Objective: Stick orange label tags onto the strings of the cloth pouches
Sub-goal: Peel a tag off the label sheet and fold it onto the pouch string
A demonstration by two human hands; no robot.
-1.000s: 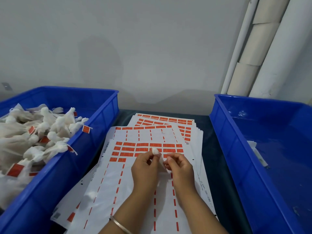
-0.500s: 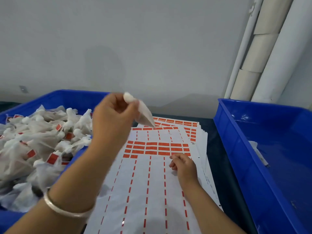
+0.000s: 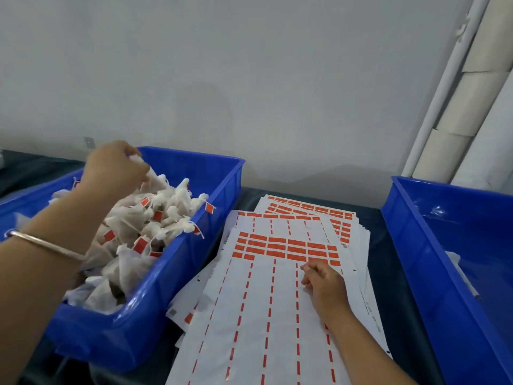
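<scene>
Since half a second ago the left hand (image 3: pixel 115 169) has swung out over the far end of the left blue bin (image 3: pixel 155 298), fingers pinched on a white cloth pouch (image 3: pixel 151 177) whose long axis slants down and rightward onto the heap of tagged pouches (image 3: pixel 144 232). Under the right hand (image 3: pixel 323 283), fingers loosely curled and holding nothing, lies the top label sheet (image 3: pixel 258 315), its rows of orange label tags (image 3: pixel 283 248) just beyond the fingertips. Right of that hand, past the sheet's edge and a dark strip of table, stands the right blue bin (image 3: pixel 410 262).
</scene>
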